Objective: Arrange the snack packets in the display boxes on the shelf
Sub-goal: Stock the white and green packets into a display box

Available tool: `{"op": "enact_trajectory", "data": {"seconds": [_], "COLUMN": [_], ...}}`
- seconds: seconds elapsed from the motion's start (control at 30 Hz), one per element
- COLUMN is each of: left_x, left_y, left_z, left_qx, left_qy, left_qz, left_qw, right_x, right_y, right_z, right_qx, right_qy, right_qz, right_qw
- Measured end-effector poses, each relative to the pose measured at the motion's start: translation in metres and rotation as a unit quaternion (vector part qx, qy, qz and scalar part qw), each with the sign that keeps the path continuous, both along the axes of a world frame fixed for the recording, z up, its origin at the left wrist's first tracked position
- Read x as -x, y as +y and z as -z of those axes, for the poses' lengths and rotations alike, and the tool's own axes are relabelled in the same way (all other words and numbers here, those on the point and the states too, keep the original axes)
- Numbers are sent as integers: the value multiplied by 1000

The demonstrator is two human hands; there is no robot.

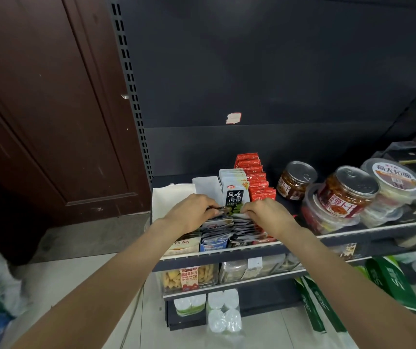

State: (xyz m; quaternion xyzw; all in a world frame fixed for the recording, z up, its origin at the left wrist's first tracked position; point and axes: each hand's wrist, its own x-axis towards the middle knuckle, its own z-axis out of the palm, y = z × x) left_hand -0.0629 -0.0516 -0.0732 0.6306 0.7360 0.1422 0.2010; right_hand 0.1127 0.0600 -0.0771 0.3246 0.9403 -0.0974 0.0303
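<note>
The grey snack packets were held in the front display box, just before the upright seaweed packets. They were pinched from both sides by the left hand and the right hand, probably so the row could be squared.

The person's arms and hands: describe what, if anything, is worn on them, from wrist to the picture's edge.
Both arms are bare as far as the picture shows: no sleeves, gloves, watch or bracelet. The left hand and right hand show no rings on the parts in view; the fingertips are hidden among the packets.
</note>
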Motion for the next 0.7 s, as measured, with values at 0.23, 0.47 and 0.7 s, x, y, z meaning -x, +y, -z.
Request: {"op": "enact_trajectory", "data": {"seconds": [0.23, 0.47, 0.7], "left_x": [0, -3, -9], "left_y": [-2, -1, 13], "left_z": [5, -1, -25], "left_qx": [25, 5, -41], "left_qy": [-20, -73, -201], "left_qz": [-37, -82, -153], "left_qw": [999, 994, 967], "right_x": [-5, -21, -26], "right_y": [0, -2, -6], "right_z": [-2, -32, -76], "right_qx": [11, -23, -50], "right_qy": [110, 292, 388], "right_qz": [87, 128, 141], "right_qw": [990, 948, 909]}}
